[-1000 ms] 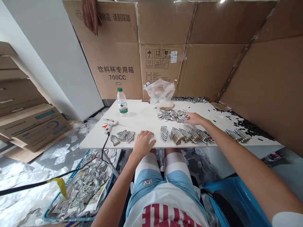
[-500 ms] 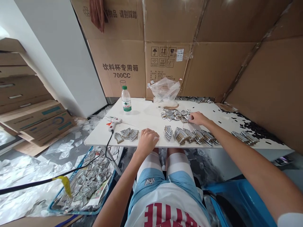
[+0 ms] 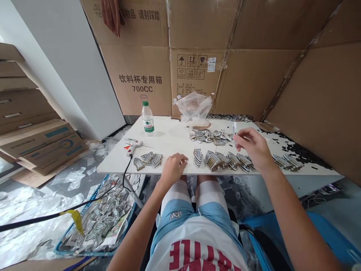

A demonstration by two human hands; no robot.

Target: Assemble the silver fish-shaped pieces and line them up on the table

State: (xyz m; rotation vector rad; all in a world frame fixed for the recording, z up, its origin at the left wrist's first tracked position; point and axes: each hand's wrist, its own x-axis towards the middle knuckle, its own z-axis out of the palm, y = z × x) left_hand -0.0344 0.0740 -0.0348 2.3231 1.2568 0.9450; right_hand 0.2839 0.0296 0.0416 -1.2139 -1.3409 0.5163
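Observation:
My right hand [image 3: 252, 146] is raised over the right part of the white table, its thumb and fingers pinching a small flat silvery piece [image 3: 234, 130] held upright. Just left of it lies a loose pile of similar grey-and-white pieces [image 3: 210, 136] with pointed ends. My left hand [image 3: 175, 166] rests at the table's front edge, fingers loosely bent and apart, holding nothing. Beside it on the right stands a neat stack of the pieces [image 3: 197, 157], followed by a row of leaning stacks [image 3: 217, 160]. To its left is a small group of pieces [image 3: 152, 159].
A white glue gun [image 3: 133, 147] with a black cord lies at the table's left. Behind are a plastic bottle [image 3: 147, 119] and a clear plastic bag [image 3: 194, 107]. Small black bits [image 3: 303, 152] cover the right end. A blue crate [image 3: 60, 244] of pieces stands on the floor.
My right hand has lifted from the loose pile, moving right and up with a piece in its fingers. My left hand has stayed at the front edge, its fingers shifting slightly.

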